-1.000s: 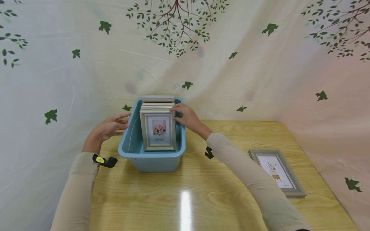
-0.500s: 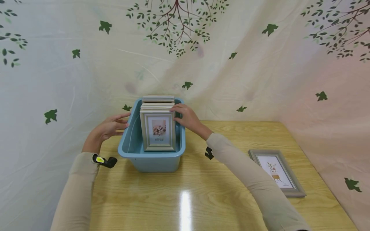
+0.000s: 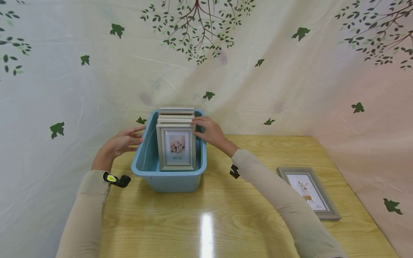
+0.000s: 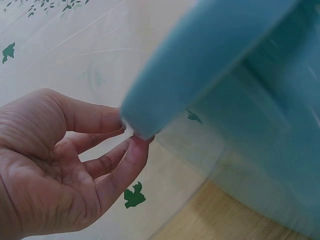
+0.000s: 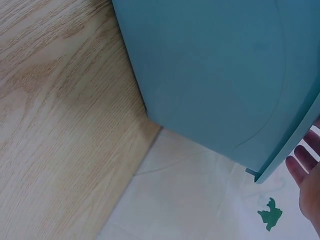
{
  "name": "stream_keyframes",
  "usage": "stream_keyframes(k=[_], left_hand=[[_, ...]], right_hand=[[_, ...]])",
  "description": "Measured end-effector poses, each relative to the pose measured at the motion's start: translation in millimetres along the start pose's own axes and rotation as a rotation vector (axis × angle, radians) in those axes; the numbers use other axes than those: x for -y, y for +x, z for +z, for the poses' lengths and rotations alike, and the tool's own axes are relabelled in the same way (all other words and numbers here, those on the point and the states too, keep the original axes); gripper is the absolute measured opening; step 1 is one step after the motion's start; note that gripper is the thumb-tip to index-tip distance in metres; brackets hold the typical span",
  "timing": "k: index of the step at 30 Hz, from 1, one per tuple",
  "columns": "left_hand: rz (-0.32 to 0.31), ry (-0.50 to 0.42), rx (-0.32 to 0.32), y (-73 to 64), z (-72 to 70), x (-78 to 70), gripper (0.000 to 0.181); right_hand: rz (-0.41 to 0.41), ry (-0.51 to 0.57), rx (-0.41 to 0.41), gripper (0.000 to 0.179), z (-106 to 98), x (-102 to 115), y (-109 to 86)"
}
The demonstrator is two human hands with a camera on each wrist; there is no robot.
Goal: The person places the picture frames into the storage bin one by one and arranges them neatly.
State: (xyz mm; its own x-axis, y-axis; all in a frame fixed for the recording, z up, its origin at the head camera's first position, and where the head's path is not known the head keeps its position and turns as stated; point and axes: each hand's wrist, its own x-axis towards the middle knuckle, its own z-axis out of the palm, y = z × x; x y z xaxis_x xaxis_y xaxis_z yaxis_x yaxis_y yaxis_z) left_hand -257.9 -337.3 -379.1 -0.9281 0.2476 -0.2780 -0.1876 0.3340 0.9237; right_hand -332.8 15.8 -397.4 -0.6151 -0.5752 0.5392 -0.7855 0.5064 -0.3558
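Note:
A blue plastic bin [image 3: 174, 182] stands on the table, holding several upright picture frames one behind another. Foremost is a pale-gold picture frame [image 3: 177, 165] with a pink flower print. My right hand [image 3: 211, 132] reaches over the bin's right rim and pinches this frame's upper right corner, thumb low and fingers along the top. In the right wrist view, part of the right hand [image 5: 311, 182] shows past the bin's edge; its grip is out of sight there. My left hand [image 3: 120, 142] is at the bin's left side, thumb and fingertips pinching the rim [image 4: 150, 112].
A grey-brown picture frame [image 3: 333, 214] with a plant print lies flat on the wooden table [image 3: 251, 229] at right, beyond my right forearm. A pale cloth backdrop [image 3: 232, 82] with leaf and bird prints hangs close behind the bin and along both sides.
The front picture frame has shifted slightly toward me, its lower edge now nearer the bin's front rim. My right hand has shifted slightly with it; the left hand keeps its place.

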Motion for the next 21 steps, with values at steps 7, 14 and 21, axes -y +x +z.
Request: stream_keyframes(k=[7, 14, 21], left_hand=[[0.001, 0.003, -0.001, 0.3, -0.1, 0.4, 0.073], [-0.002, -0.001, -0.002, 0.6, -0.2, 1.8, 0.073], [-0.002, 0.0, -0.003, -1.1, 1.4, 0.9, 0.074]], right_hand=[[-0.017, 0.0, -0.019, 0.039, -3, 0, -2.3], [-0.051, -0.012, -0.042, 0.039, -7, -1, -5.5], [-0.094, -0.036, -0.079, 0.039, -12, -10, -12.3]])
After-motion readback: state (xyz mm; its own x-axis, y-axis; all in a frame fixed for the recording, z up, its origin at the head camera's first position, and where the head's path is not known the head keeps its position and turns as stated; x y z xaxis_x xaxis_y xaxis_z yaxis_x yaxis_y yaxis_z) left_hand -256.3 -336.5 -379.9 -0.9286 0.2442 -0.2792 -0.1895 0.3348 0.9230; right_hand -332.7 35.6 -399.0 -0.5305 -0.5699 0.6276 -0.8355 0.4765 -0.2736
